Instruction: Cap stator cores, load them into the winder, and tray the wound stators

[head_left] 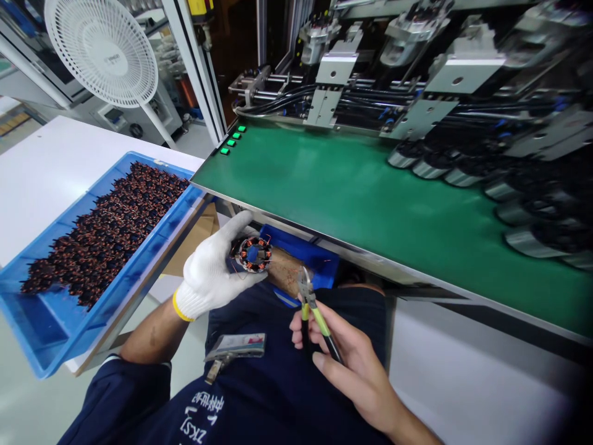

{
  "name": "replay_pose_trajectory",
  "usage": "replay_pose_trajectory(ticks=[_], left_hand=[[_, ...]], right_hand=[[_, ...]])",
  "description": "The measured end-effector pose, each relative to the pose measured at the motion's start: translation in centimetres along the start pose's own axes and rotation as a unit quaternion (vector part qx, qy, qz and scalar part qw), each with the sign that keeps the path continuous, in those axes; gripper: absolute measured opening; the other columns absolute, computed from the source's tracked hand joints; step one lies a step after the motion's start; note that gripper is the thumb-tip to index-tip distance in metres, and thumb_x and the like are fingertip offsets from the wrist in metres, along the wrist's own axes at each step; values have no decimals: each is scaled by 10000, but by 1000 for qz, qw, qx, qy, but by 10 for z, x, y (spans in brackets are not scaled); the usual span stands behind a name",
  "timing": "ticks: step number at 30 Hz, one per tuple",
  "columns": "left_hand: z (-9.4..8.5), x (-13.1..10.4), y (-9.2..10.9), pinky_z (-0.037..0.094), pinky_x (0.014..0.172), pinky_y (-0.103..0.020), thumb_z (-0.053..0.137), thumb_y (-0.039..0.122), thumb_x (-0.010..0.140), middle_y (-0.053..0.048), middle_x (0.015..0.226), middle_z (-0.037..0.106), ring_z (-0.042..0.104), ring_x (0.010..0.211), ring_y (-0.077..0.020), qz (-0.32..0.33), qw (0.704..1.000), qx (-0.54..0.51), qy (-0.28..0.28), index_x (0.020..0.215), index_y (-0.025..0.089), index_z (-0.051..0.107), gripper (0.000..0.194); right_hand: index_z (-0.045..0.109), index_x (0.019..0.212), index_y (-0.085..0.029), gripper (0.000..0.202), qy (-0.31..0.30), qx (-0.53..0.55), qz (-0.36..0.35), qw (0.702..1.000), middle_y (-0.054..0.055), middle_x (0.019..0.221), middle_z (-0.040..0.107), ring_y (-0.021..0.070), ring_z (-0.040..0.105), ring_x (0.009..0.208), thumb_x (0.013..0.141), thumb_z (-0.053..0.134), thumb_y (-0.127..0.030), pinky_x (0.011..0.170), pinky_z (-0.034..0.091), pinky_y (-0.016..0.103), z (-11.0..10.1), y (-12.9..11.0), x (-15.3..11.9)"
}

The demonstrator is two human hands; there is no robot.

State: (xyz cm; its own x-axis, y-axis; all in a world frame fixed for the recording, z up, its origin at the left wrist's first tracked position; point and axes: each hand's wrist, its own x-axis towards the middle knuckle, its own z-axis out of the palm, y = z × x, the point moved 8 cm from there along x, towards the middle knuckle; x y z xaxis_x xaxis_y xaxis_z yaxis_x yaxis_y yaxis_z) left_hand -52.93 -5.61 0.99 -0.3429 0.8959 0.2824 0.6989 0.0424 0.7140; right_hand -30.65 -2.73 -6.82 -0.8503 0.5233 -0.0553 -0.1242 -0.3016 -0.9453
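In my left hand (210, 269), which wears a white knit glove with a yellow cuff, is a round motor stator (254, 253) with copper windings. Its wound face points up at me, and thin loose wire ends stick out around it. My bare right hand (340, 358) is wrapped round a pair of cutting pliers (315, 315) with yellow-green and black handles. The pliers' jaws point up and away, a short distance right of the stator and apart from it. Below both hands, a blue bin (324, 262) holds a brown lining with wire scraps on it.
A blue tray (50, 352) full of small copper-wound parts stands on the white table (28, 179) at left. The green work surface (296, 179) carries several silver-and-black cylinders (463, 172) at right, under machine fixtures (338, 68). A white fan (104, 52) stands at back left.
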Motion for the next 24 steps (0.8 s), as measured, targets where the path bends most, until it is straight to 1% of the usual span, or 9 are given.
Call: replay_pose_trajectory(ticks=[4,8,13,14,17,21,24], left_hand=[[-1,-2,-2,577,1015,-386,863,356,721,-41,1266,690,700,1120,-250,-9,1000,6,1,1516,324,386,928],[-1,-3,-2,568,1033,-401,864,358,718,-48,1275,688,696,1131,-259,-12,1000,5,1,1510,320,401,918],[0,-2,1,582,1005,-395,848,346,726,-48,1259,695,700,1119,-258,-15,1000,3,-12,1514,321,392,911],[0,-1,2,583,1000,-393,845,341,724,-49,1252,699,701,1114,-258,-16,1000,4,-17,1514,314,395,909],[0,0,3,577,1006,-397,845,341,703,-51,1256,701,698,1117,-265,-28,999,16,-18,1502,294,422,905],[-3,3,1,570,1008,-406,836,352,693,-50,1253,703,695,1119,-270,-64,997,28,-11,1487,286,444,889],[-14,-3,-3,568,1001,-443,860,387,645,-61,1221,704,687,1115,-292,-102,993,63,5,1458,287,484,902]], right_hand=[[505,1453,-403,472,5,0,0,1000,45,1155,623,149,617,948,994,606,-359,879,547,287,-1,0,0],[547,1423,-350,448,14,-4,-1,1000,70,1133,628,165,627,923,981,620,-347,856,559,308,-1,-1,0],[554,1420,-359,426,34,-3,9,999,42,974,610,118,589,738,1003,578,-273,661,548,237,-3,2,-1],[558,1414,-357,420,38,-1,12,999,37,955,606,113,582,717,1004,576,-267,642,544,231,-3,3,0],[582,1378,-341,390,56,-2,22,998,36,961,612,117,593,723,994,596,-274,660,556,239,-7,6,2],[609,1324,-321,335,75,-30,26,996,53,1026,633,136,607,764,989,603,-309,723,563,274,-14,13,-1],[574,1352,-319,382,88,-32,52,994,78,1074,639,181,623,813,974,608,-363,741,570,339,-21,25,-12]])
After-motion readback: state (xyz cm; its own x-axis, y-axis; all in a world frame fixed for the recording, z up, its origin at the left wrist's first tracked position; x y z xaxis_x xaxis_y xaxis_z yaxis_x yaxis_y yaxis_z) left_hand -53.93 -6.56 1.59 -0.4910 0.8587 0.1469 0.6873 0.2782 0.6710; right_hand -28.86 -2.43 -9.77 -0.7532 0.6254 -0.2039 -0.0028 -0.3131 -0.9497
